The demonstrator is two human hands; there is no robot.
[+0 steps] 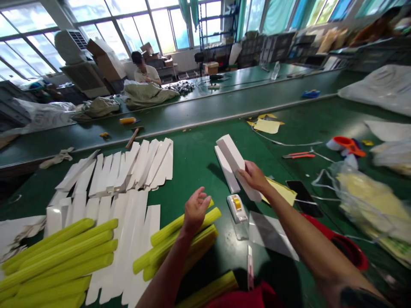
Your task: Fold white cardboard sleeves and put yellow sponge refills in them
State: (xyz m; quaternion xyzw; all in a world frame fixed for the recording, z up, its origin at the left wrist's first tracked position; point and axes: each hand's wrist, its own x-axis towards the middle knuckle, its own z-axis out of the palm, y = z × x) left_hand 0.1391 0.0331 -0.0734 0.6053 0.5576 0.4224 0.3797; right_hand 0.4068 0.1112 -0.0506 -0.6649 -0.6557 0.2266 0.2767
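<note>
A long workshop with tall windows holds rows of green tables; the nearest table [199, 162] carries the work. The right hand [255, 176] grips a long white box [236, 164] near its lower end, holding it tilted just above the table, with a second white box [226, 169] lying right beside it. The left hand [195, 209] hovers open, fingers loosely curled and holding nothing, just over a small bundle of yellow foam sticks [180, 246]. A white tape dispenser [236, 207] with a yellow roll sits between the two hands. To the left lie fanned rows of flat white cardboard blanks [135, 164] and a bigger pile of yellow sticks [58, 256]. Orange-handled scissors [297, 155] and a black phone [303, 197] lie to the right. At a far table a seated person [145, 70] works on green fabric.
</note>
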